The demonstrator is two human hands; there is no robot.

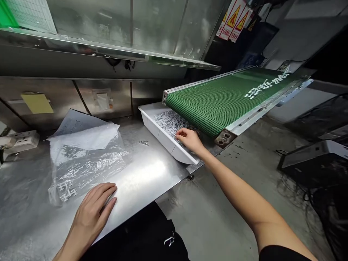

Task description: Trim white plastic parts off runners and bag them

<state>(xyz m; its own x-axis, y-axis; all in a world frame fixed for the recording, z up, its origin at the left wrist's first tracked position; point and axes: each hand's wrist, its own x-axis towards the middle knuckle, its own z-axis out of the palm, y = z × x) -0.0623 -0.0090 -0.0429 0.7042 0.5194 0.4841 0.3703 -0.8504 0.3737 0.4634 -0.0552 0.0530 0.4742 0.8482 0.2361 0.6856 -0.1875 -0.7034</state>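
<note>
My right hand [190, 140] is over the near end of a white plastic tray [157, 131], thumb and fingertips pinched together. Whatever they hold is too small to make out. Many thin, pale plastic pieces [170, 121] lie heaped in the tray. My left hand [94, 206] rests on the metal table [146, 170] with its fingers stretched out and nothing in it. Close by lies a clear plastic bag [92, 168], with several white branched pieces [66, 191] at its lower left corner. A few small pieces [144, 142] sit loose between bag and tray.
A green conveyor belt [212, 101] ends above the tray, carrying white branched pieces [268, 86] farther up. Its metal end bracket [225, 139] is near my right wrist. A metal shelf [108, 52] overhangs the back. A power strip [25, 140] stands at left, and a dark-sided box [315, 163] at right.
</note>
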